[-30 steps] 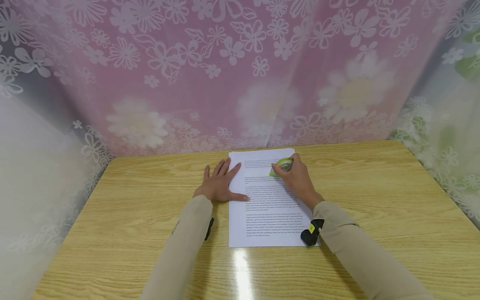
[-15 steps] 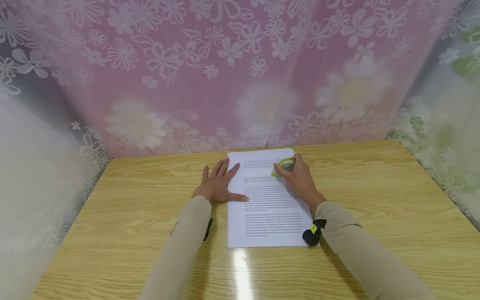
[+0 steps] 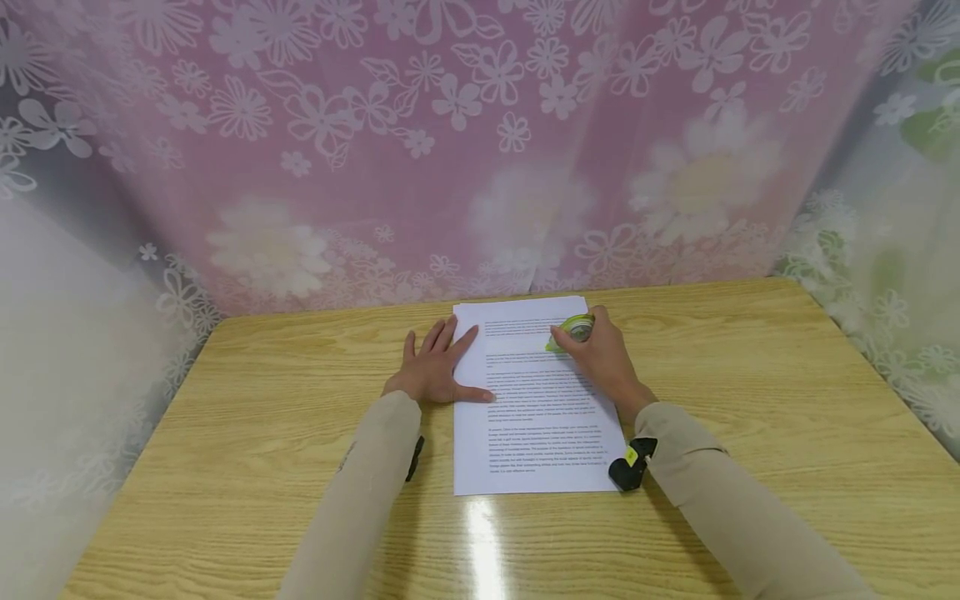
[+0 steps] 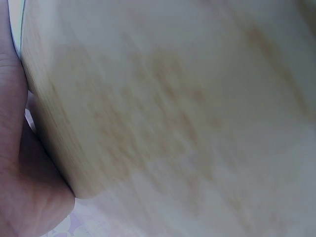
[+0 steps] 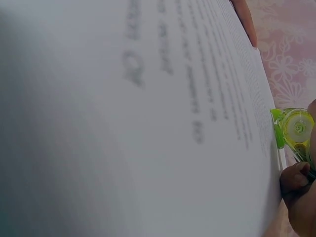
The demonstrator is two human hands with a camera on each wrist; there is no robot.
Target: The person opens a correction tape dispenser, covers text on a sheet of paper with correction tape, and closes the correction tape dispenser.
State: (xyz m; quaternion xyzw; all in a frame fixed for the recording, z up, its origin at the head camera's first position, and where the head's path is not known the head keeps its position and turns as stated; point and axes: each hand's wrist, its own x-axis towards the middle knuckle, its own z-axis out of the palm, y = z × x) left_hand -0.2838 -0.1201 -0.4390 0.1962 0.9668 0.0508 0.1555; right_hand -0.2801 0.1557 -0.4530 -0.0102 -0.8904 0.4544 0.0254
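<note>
Printed sheets of paper (image 3: pixel 540 400) lie stacked on the wooden table (image 3: pixel 285 400). My left hand (image 3: pixel 433 373) rests with fingers spread over their left edge, its thumb flat on the page. Between thumb and fingers, my right hand (image 3: pixel 606 354) grips a green correction tape dispenser (image 3: pixel 576 327) at the upper right of the text. In the right wrist view, the correction tape (image 5: pixel 296 127) shows a clear body with a yellow-green wheel, its green tip at the paper (image 5: pixel 98 148). The left wrist view shows only part of the left hand (image 4: pixel 29 182) and blurred tabletop.
A pink floral curtain (image 3: pixel 420 167) hangs right behind the table's back edge. Pale curtains (image 3: pixel 885 250) stand at both sides. A black wrist camera (image 3: pixel 632 464) on the right wrist hangs over the paper's lower right corner.
My right hand has moved slightly to the right along the text line with the correction tape. The left hand holds its place on the paper.
</note>
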